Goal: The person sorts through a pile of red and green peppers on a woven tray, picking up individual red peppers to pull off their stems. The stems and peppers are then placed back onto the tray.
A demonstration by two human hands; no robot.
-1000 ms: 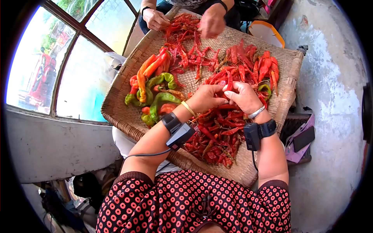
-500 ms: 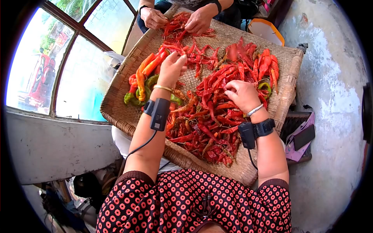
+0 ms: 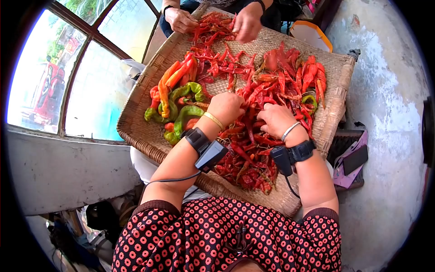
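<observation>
red chilies point(image 3: 250, 174) lie heaped in woven tray point(image 3: 144, 111)

"Where does this view look from?"

"The wearer's head, facing forward and steeply down: patterned top point(image 3: 226, 231) at the bottom, another person's hands point(image 3: 247, 23) at the top."

"How near?"

"Near enough that the left hand point(image 3: 228, 108) and right hand point(image 3: 278, 121) come mid-frame, yet the woven tray point(image 3: 339, 79) fits almost whole."

"And sideways?"

"Wide and rounded, window point(image 3: 93, 90) left, wall point(image 3: 376, 104) right. Lower left is murky; I can't fairly say what's there."
</observation>
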